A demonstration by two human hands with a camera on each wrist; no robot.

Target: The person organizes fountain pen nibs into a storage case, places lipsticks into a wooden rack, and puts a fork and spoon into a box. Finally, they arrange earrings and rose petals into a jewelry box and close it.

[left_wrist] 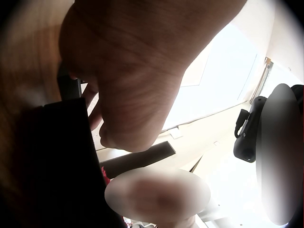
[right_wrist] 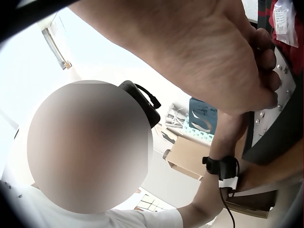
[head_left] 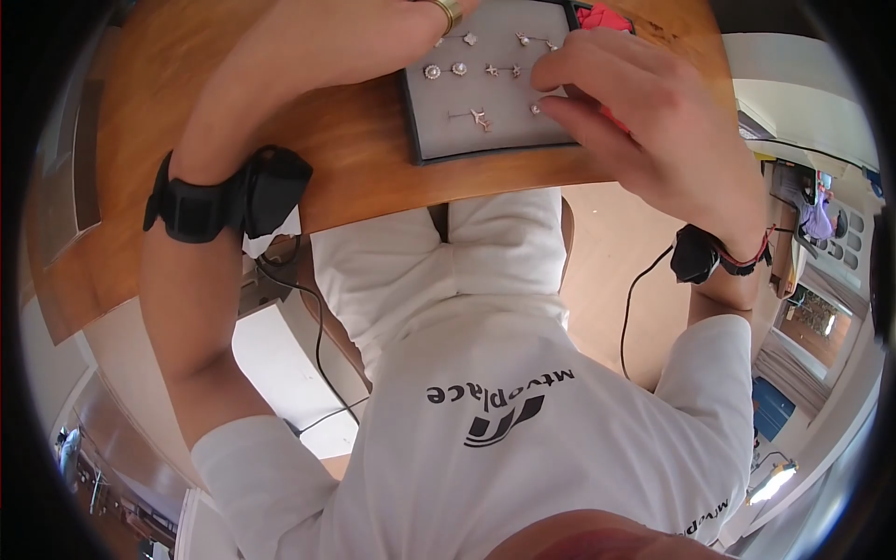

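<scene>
A dark-rimmed jewellery tray (head_left: 420, 121) with a pale grey lining lies at the table's edge. Several earrings sit in it, among them a pair of round pearl studs (head_left: 458, 69), small star-shaped ones (head_left: 492, 70) and a branching one (head_left: 481, 119). My left hand (head_left: 373, 37), with a gold ring (head_left: 448, 13), reaches over the tray's far left; its fingertips are cut off by the frame. My right hand (head_left: 658, 103) hovers over the tray's right side, thumb and forefinger apart. The thumb tip is right beside a small stud (head_left: 536, 109). I cannot tell what the left fingers hold.
Red fabric (head_left: 605, 17) shows behind the tray's right corner, with a clear plastic packet (right_wrist: 286, 23) on it in the right wrist view. The wooden table (head_left: 345, 159) ends just before my lap. Cables (head_left: 633, 299) hang from both wrist cameras.
</scene>
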